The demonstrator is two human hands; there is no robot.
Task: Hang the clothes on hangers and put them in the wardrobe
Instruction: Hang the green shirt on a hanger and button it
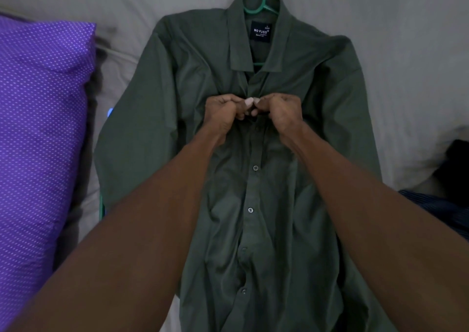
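Observation:
A dark green button-up shirt (317, 98) lies flat on the grey bed sheet (406, 52), collar at the far end. A teal plastic hanger (264, 5) sits inside the collar, its hook poking out beyond the neck. My left hand (223, 113) and my right hand (281, 112) meet at the shirt's front placket just below the collar. Each pinches one edge of the placket with thumb and curled fingers. Several buttons run down the placket towards me. The button between my fingertips is hidden.
A purple dotted pillow (43, 118) lies along the left edge. A second teal hanger's edge (101, 206) peeks out by the shirt's left sleeve. Dark clothes (446, 204) lie at the right edge, with a black item (459, 154) behind them.

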